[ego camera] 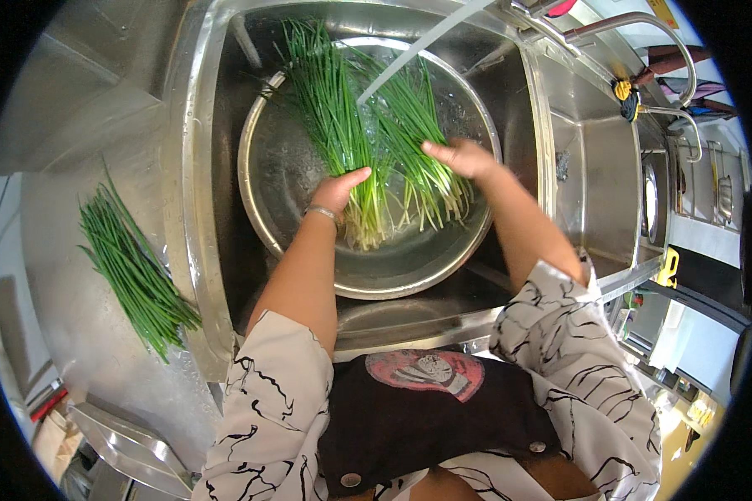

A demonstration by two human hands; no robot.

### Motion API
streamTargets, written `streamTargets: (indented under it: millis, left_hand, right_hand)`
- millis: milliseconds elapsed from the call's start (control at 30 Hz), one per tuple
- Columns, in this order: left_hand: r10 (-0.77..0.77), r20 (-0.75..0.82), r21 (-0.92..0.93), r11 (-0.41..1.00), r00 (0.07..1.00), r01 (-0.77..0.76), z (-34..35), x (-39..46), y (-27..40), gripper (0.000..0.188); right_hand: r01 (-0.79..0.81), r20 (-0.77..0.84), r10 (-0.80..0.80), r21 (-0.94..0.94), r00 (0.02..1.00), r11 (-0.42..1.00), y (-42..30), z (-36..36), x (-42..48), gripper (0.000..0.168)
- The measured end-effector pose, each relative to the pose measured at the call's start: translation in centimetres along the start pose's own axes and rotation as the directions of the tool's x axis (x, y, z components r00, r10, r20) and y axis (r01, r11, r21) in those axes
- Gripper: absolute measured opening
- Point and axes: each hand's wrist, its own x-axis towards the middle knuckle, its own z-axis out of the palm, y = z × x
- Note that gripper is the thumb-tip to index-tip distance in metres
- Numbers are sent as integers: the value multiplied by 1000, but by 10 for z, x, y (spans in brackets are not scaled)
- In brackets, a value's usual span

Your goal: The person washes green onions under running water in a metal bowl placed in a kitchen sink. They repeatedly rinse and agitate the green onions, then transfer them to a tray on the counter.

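Note:
A large round steel basin [351, 289] with water stands in a steel sink. My left hand [338, 190] grips a bunch of green chives [326, 106] near its pale lower ends, the green tips reaching over the basin's far rim. My right hand [460, 158] holds a second bunch of chives [407, 119] near its pale ends, at the basin's right side. Between the two bunches falls a stream of water [420, 47]. A further pile of green chives [135, 269] lies on the steel counter left of the sink.
The sink's raised rim [188, 188] surrounds the basin. More steel sink bowls [607, 181] adjoin on the right, with curved faucets [679, 56] above. A steel tray [129, 444] is at the lower left, and a yellow jug [669, 268] stands far right.

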Motion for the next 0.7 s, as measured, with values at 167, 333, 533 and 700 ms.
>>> streamTargets:
  millis: [167, 333, 533, 700]
  left_hand:
    - [181, -114, 150, 975, 977, -163, 20, -9, 4, 60]
    - [-100, 259, -508, 832, 961, 224, 31, -40, 40, 50]
    - [-189, 3, -70, 980, 982, 188, -21, 12, -17, 51]
    - [-226, -228, -44, 974, 947, 221, -14, 15, -30, 54]
  right_hand:
    - [-226, 284, 22, 711, 959, 666, -16, 73, -15, 107]
    - [193, 44, -290, 650, 956, 735, -40, 99, -9, 93]
    - [-161, 220, -25, 782, 975, 602, 30, 104, 46, 58]
    - [-219, 233, 78, 673, 969, 706, 37, 140, 48, 78]
